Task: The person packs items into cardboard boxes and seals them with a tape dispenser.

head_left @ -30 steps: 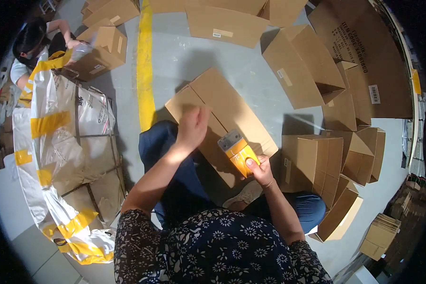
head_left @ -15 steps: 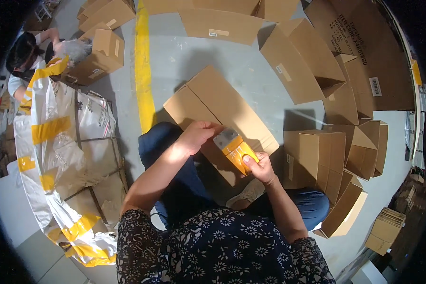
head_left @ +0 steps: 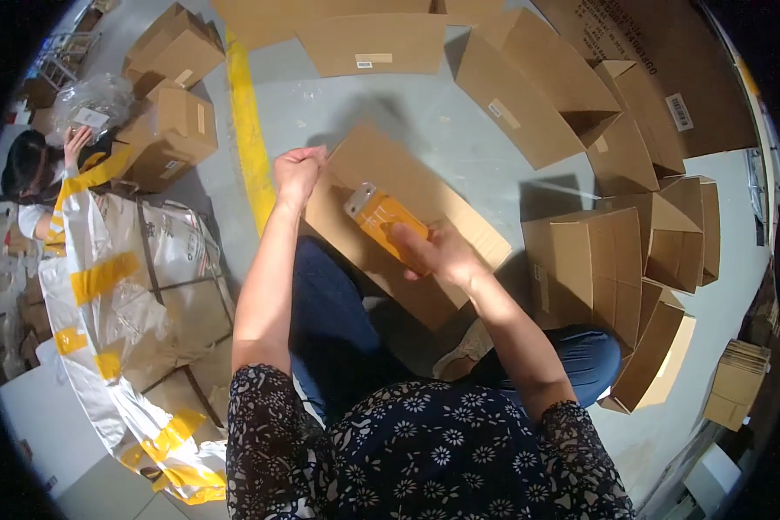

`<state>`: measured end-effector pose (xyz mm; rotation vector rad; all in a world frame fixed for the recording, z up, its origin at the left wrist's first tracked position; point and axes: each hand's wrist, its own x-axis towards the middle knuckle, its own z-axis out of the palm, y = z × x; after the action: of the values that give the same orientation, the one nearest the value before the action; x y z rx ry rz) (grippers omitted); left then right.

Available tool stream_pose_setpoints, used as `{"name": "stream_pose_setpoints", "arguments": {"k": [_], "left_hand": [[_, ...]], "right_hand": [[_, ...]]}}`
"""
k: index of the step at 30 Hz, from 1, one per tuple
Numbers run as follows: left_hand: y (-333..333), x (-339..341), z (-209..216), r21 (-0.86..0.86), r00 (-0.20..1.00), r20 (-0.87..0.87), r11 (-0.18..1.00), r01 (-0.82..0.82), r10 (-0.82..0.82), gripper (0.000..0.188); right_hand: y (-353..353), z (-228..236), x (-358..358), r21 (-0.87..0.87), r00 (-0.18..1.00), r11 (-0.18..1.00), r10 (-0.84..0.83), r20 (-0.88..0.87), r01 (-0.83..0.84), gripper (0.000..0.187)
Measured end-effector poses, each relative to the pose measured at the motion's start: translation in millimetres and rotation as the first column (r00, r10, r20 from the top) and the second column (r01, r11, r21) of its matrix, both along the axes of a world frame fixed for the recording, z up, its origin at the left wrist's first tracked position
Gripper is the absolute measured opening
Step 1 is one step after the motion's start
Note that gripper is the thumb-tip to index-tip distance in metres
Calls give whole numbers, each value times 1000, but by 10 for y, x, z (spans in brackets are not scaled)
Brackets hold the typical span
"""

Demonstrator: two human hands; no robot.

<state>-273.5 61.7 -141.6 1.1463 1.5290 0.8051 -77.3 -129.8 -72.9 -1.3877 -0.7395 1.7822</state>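
Note:
A cardboard box [head_left: 475, 244] lies on the floor in front of my crossed legs, its long side slanting from upper left to lower right. My right hand [head_left: 438, 253] grips a yellow hand-held tape dispenser [head_left: 381, 217] above the box, its pale, clear-looking end pointing to the upper left. Beyond the box's left corner, my left hand [head_left: 300, 176] is raised with its fingers pinched together. What lies between those fingertips is too small to make out.
Open cartons [head_left: 585, 269] line the right side, and more [head_left: 373, 43] stand at the far side. A white-wrapped bundle with yellow tape [head_left: 104, 286] rises at my left. Past a yellow floor line [head_left: 250, 130], a co-worker's hand [head_left: 76, 143] touches a clear plastic bag [head_left: 95, 95].
My left hand has moved away from the dispenser, up and to the left. The right hand and dispenser have shifted up and left over the box. The co-worker's hand and plastic bag have moved.

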Motion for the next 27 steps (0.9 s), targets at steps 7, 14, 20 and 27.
{"name": "stream_pose_setpoints", "arguments": {"k": [7,14,20,27], "left_hand": [[73,-37,-9,6,991,96,996,-92,91,13],[264,-249,-151,-116,999,40,993,21,-17,14],[290,-108,-174,-25,990,100,995,101,-99,14],[141,-251,-105,515,997,-31,856,-43,69,25]], "right_hand": [[168,37,-100,-17,999,1000,9,40,-9,41],[435,-42,-215,0,999,1000,17,38,-17,45],[442,-105,-47,-10,979,998,59,197,-58,51],[191,77,-51,231,985,972,9,173,-50,54]]}}
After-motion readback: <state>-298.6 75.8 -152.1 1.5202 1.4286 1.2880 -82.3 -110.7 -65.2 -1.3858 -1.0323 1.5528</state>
